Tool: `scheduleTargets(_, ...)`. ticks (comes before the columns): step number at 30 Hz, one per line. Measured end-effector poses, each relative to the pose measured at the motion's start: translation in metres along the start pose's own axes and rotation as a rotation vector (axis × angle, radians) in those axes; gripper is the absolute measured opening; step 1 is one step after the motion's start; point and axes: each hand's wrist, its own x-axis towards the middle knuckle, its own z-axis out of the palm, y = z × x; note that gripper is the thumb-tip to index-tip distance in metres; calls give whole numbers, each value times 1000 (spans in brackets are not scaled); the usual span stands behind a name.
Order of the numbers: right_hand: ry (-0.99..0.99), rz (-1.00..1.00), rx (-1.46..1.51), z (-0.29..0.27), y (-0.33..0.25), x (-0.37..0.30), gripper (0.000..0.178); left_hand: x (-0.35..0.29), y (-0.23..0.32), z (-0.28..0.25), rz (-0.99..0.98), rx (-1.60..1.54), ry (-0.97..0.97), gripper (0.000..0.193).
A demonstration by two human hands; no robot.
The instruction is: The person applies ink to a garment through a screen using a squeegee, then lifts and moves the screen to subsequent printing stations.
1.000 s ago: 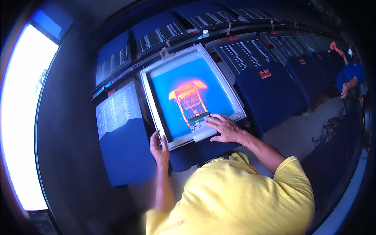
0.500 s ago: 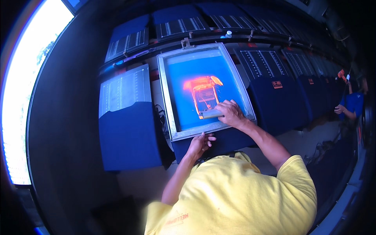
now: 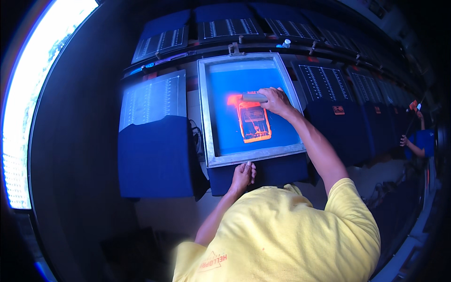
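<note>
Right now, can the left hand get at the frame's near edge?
Probably yes: the left hand sits right by the near edge of the frame, with nothing visible between them. The right hand is farther up, over the blue screen, holding the squeegee, so it leaves that edge free.

Ruled boards, navy shirts on them, framed screen over one

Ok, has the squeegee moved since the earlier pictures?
Yes, away from the person: judged against the screen frame, the squeegee has gone from its near end toward its far end.
</note>
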Motion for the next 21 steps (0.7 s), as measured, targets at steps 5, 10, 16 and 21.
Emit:
scheduleTargets(5,12,-33,-12,15,16,13,30,10,-3,0,29,39,-6,36)
scheduleTargets(10,-63,-138,-6,12,16,-10,37,22,1,1,17,48,4,36)
scheduleTargets(16,91,-213,35,17,-10,-108,47,36,0,4,7,38,-18,36)
scheduleTargets(21,73,-219,29,22,-8,-157,63,42,6,17,-77,-5,-31,33)
